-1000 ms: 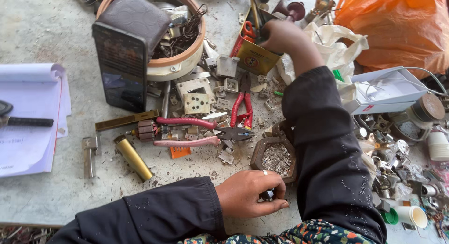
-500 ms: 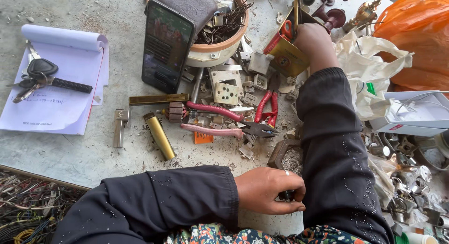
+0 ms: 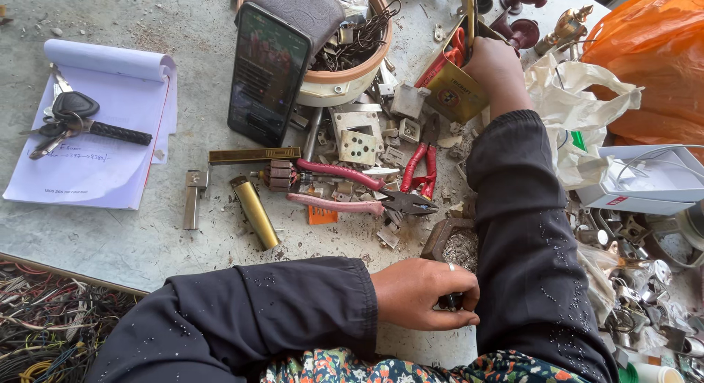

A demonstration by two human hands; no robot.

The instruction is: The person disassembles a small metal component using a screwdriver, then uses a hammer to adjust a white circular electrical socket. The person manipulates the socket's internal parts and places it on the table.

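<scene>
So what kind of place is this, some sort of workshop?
Probably a scrap-sorting or salvage bench: pink-handled pliers lie among loose metal parts, a bowl holds wire scraps, and tangled wires pile below the table edge.

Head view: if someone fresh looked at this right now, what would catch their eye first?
Probably the bright orange bag at the top right, then the pink-handled pliers lying mid-table among scrap metal parts. The right hand reaches far up to a brass-coloured tin, while the left hand grips a small dark object near the body. A phone leans against the bowl.
</scene>
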